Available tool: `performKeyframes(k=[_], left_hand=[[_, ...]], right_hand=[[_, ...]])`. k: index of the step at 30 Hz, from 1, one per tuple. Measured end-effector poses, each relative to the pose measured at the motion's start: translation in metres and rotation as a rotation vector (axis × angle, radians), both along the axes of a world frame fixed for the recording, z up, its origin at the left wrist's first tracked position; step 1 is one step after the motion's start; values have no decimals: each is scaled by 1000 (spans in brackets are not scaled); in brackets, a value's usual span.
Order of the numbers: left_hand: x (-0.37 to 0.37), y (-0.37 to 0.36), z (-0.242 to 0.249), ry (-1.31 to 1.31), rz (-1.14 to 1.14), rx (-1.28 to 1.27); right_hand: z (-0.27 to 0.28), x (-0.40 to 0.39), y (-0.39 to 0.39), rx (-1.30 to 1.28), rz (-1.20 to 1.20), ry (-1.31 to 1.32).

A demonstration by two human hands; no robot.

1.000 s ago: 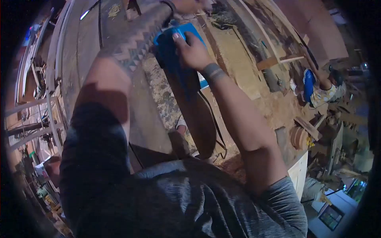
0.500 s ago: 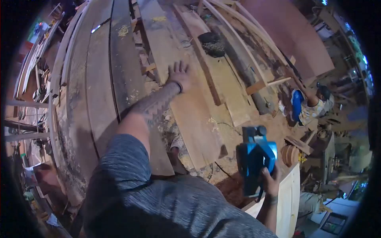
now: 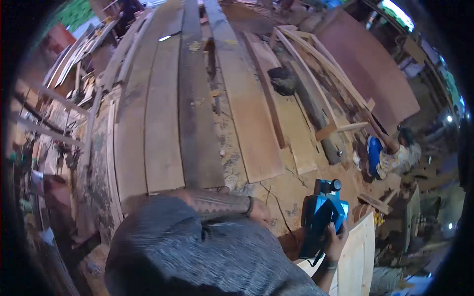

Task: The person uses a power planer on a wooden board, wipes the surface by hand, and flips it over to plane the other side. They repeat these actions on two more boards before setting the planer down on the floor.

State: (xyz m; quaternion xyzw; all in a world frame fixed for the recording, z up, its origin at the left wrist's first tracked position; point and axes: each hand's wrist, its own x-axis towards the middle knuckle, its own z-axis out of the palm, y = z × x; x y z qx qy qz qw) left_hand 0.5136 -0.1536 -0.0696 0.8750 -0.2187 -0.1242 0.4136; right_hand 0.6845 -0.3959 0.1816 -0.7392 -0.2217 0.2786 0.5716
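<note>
My right hand [image 3: 336,242] is closed around a blue electric planer [image 3: 323,217] with a black body, held up at the right of my body. The planer's round front knob points away from me. My left hand [image 3: 259,212], with a dark band at the wrist, is drawn in across the front of my grey shirt. Its fingers are blurred and partly hidden, and a thin black cord [image 3: 280,213] runs close by. Beyond that hand lies a long wooden plank [image 3: 256,153], apart from it.
Several long boards [image 3: 163,133] lie side by side at the left. A dark bundle [image 3: 281,81] rests on a board. A wooden frame [image 3: 326,129] stands at the right, near a seated person [image 3: 395,155]. A pale panel [image 3: 358,254] is beside my right arm.
My left hand has lifted off the plank and come back to my body. The planer stays in my right hand, slightly lower in view. The view has tilted upward.
</note>
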Motion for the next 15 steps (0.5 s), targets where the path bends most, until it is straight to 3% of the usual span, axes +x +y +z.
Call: performKeyframes(k=[3,5,7,10,15], left_hand=[[-69,48,82,36,229,142],[-115,66,96,63,356,145],[-159,77,98,49,487,116],[-213,66,152,50,778,24],[-257,60,196,-50,935,-117]], right_hand=[[-11,6,18,-22,118,-164],[-40,13,35,24,177,-208],[-30,-5,64,24,178,-137],[-31,-17,119,6,472,-208],[-13,-106,248,-23,788,-65]])
